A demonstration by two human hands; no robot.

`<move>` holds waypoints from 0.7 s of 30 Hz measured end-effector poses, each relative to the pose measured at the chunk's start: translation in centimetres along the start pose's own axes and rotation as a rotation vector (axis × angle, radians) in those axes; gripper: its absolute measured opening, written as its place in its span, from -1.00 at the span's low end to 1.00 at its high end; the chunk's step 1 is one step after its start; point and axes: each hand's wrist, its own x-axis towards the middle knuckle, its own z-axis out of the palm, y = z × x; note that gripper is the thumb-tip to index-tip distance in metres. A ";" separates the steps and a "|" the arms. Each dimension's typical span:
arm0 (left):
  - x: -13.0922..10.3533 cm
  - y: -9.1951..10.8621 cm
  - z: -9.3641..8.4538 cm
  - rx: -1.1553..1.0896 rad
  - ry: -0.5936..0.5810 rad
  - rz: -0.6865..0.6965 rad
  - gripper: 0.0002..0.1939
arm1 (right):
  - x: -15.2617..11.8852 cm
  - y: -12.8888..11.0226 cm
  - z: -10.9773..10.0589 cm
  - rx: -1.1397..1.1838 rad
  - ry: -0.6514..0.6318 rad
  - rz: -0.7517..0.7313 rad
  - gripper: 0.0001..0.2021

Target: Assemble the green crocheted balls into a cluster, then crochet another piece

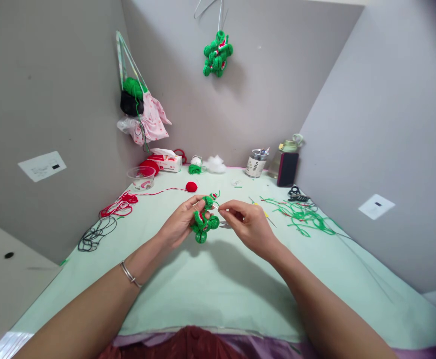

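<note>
My left hand point(181, 221) is closed on a green crocheted piece point(200, 222) made of several small round balls with red and white bits between them. It is held above the table. My right hand point(248, 222) pinches a thin, pale needle-like tool point(215, 206), whose tip meets the top ball of the crocheted piece. Whether it is a needle or a hook I cannot tell. Just beyond the fingers lies a small green, red and white piece point(213, 196). Scissor blades point(225, 225) show on the table, partly hidden behind my right hand.
A red yarn ball point(191, 187) lies ahead. Red yarn point(122, 203) and dark cord point(97, 233) lie left; green yarn strands point(308, 217) lie right. Along the back stand a tissue box point(169, 163), a can point(256, 164) and a phone point(288, 169). A finished-looking green cluster point(218, 54) hangs above.
</note>
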 end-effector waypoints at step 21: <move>-0.3 0.4 0.6 -0.042 0.011 0.011 -0.67 | 0.4 1.1 1.4 0.614 -0.066 0.276 -0.81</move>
